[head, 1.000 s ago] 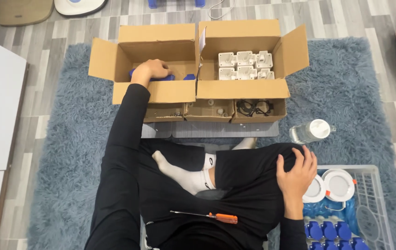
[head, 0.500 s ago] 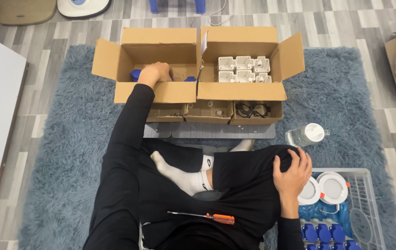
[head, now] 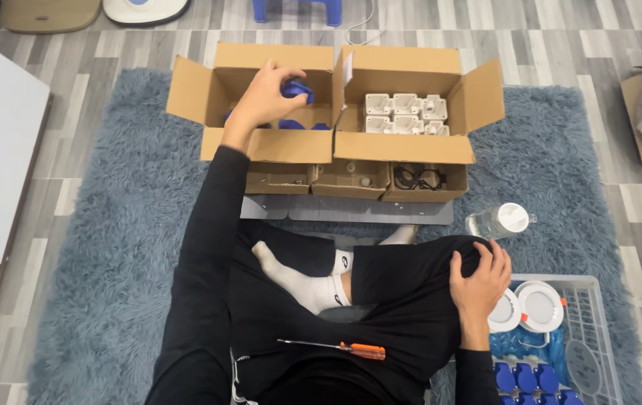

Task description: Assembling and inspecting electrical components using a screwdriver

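Observation:
My left hand [head: 263,96] reaches into the left cardboard box [head: 270,144] and is closed on a small blue plastic part [head: 297,89], lifted above other blue parts [head: 288,124] inside. The right cardboard box [head: 403,145] beside it holds several white square parts [head: 405,113]. My right hand [head: 478,283] rests flat on my right knee, fingers spread, holding nothing. I sit cross-legged in black clothes and white socks on a blue shaggy rug [head: 111,247].
Three small open cartons [head: 351,180] sit in front of the big boxes. An orange-handled screwdriver [head: 336,348] lies on my lap. A clear bottle [head: 498,220] lies right of my knee. A white wire basket [head: 587,337] holds white round lamps and blue parts.
My left hand has risen out of the left box, now gripping a blue part. The right hand stays on the knee. The view has shifted slightly.

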